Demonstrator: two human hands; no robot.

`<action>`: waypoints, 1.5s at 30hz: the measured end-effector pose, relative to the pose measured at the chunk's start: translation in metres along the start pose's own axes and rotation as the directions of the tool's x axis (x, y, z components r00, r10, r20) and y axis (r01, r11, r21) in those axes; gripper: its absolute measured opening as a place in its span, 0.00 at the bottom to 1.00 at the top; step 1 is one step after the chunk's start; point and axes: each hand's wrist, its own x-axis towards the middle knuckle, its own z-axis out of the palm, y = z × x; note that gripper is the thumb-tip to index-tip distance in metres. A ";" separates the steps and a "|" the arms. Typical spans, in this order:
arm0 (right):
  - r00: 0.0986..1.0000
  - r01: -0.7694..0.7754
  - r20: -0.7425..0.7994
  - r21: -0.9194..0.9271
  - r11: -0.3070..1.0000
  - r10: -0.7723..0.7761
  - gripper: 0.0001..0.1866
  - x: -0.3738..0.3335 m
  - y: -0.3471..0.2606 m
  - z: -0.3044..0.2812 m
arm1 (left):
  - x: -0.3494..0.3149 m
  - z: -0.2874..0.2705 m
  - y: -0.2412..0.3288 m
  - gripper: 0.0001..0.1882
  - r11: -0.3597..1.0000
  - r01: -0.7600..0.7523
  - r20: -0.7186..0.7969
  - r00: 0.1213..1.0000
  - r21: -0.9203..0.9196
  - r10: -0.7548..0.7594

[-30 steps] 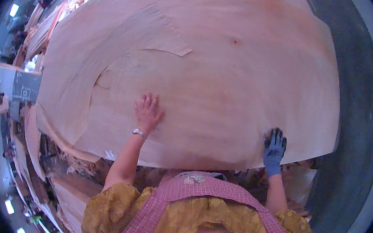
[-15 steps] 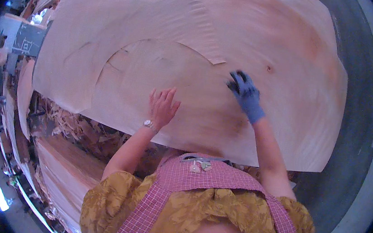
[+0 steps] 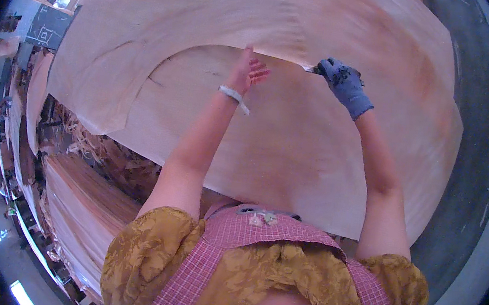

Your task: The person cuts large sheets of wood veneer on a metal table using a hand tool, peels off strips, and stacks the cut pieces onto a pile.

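A broad, pale pinkish-brown wood veneer sheet [image 3: 270, 137] spreads in front of me, with a curved edge arching across it. My left hand [image 3: 251, 73] is bare, a white band round its wrist. It is at the top of that curve, thumb pointing away from me and fingers stretched to the right. Whether its fingertips touch the veneer's edge I cannot tell. To the right, my right hand [image 3: 342, 82] wears a blue-grey glove with dark stains. It is closed on a small knife [image 3: 309, 69], whose short pale blade points left at the curved edge's right end; the handle is mostly hidden.
Torn veneer scraps [image 3: 96, 146] lie in a heap below the sheet's left edge. A veneer stack [image 3: 81, 201] stands at the lower left. A grey metal part with chalk marks [image 3: 49, 28] is at the far left. Dark grey floor [image 3: 476, 147] runs along the right.
Both hands have moved farther from me. My left hand has turned, thumb up, and reached the curved edge. My right hand has shifted slightly right, and the knife's blade now shows.
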 end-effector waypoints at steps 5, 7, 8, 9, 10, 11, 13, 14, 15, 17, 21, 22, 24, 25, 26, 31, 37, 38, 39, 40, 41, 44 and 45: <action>0.995 -0.028 -0.095 -0.158 0.987 0.014 0.08 -0.074 0.062 -0.016 | 0.024 0.063 -0.034 0.25 0.985 -0.151 0.050 0.988 0.087 0.147; 0.993 -0.059 -0.111 -0.120 0.991 0.046 0.07 -0.116 0.091 -0.020 | 0.027 0.098 -0.066 0.22 0.982 -0.149 0.060 0.988 0.114 0.143; 0.992 -0.093 -0.099 -0.112 0.989 0.082 0.07 -0.136 0.100 -0.024 | 0.026 0.115 -0.078 0.20 0.980 -0.142 0.077 0.988 0.142 0.132; 0.991 -0.114 -0.088 -0.101 0.988 0.105 0.07 -0.160 0.108 -0.022 | 0.023 0.129 -0.094 0.19 0.976 -0.142 0.085 0.988 0.164 0.129; 0.989 -0.132 -0.078 -0.091 0.987 0.126 0.06 -0.181 0.114 -0.019 | 0.021 0.141 -0.107 0.18 0.967 -0.120 0.057 0.992 0.225 0.110; 0.988 -0.141 -0.076 -0.101 0.985 0.134 0.06 -0.201 0.119 -0.013 | 0.017 0.155 -0.119 0.17 0.953 -0.094 0.037 0.996 0.289 0.087; 0.986 -0.160 -0.072 -0.114 0.981 0.152 0.06 -0.236 0.124 0.004 | -0.002 0.178 -0.137 0.15 0.819 -0.193 -0.010 0.972 0.541 0.236; 0.981 -0.189 0.011 -0.113 0.975 0.191 0.06 -0.246 0.124 0.007 | -0.023 0.192 -0.144 0.14 0.648 -0.283 0.000 0.916 0.707 0.400; 0.979 -0.192 0.044 -0.111 0.975 0.198 0.07 -0.251 0.122 0.009 | -0.038 0.202 -0.148 0.13 0.435 -0.335 0.047 0.833 0.836 0.551; 0.974 -0.192 0.103 -0.107 0.975 0.203 0.09 -0.255 0.119 0.014 | -0.036 0.207 -0.166 0.13 -0.112 -0.453 0.392 0.590 0.884 0.706; 0.969 -0.194 0.152 -0.008 0.981 0.193 0.11 -0.254 0.116 0.002 | -0.024 0.214 -0.182 0.16 -0.438 -0.481 0.634 0.394 0.759 0.665; 0.963 -0.254 0.133 0.136 0.958 0.236 0.12 -0.253 0.116 -0.004 | -0.022 0.213 -0.184 0.16 -0.440 -0.467 0.631 0.426 0.767 0.648; 0.939 -0.342 0.115 0.415 0.843 0.325 0.14 -0.249 0.117 -0.019 | -0.022 0.215 -0.185 0.16 -0.444 -0.435 0.620 0.490 0.783 0.612; 0.945 -0.309 0.041 0.437 0.845 0.325 0.14 -0.243 0.121 -0.024 | -0.021 0.213 -0.186 0.16 -0.420 -0.458 0.615 0.475 0.784 0.629; 0.945 -0.275 -0.036 0.454 0.848 0.326 0.15 -0.236 0.128 -0.028 | -0.019 0.213 -0.188 0.17 -0.396 -0.483 0.611 0.457 0.781 0.646; 0.968 -0.239 0.151 0.332 0.912 0.199 0.08 -0.191 0.139 0.003 | -0.013 0.213 -0.192 0.17 -0.310 -0.504 0.543 0.420 0.806 0.727; 0.966 -0.088 0.239 -0.072 0.994 0.103 0.09 -0.127 0.104 0.039 | -0.009 0.211 -0.186 0.13 -0.263 -0.500 0.501 0.432 0.825 0.750; 0.961 -0.074 0.258 -0.120 0.990 0.103 0.10 -0.122 0.100 0.038 | -0.007 0.208 -0.186 0.13 -0.266 -0.520 0.514 0.420 0.811 0.748; 0.958 -0.078 0.273 -0.053 0.996 0.090 0.10 -0.124 0.101 0.039 | -0.006 0.205 -0.186 0.13 -0.270 -0.542 0.529 0.406 0.796 0.745; 0.955 -0.086 0.287 0.014 0.996 0.078 0.11 -0.132 0.107 0.039 | -0.006 0.203 -0.187 0.14 -0.280 -0.514 0.521 0.417 0.811 0.745; 0.951 -0.093 0.304 0.078 0.993 0.065 0.12 -0.140 0.115 0.037 | -0.007 0.205 -0.187 0.15 -0.287 -0.487 0.511 0.427 0.825 0.746; 0.941 0.009 0.335 0.114 0.993 -0.047 0.13 -0.160 0.140 0.003 | -0.024 0.218 -0.181 0.27 -0.238 -0.418 0.442 0.503 0.877 0.742; 0.929 0.052 0.361 0.088 0.995 -0.081 0.13 -0.164 0.154 -0.005 | -0.029 0.222 -0.181 0.32 -0.212 -0.401 0.416 0.537 0.891 0.734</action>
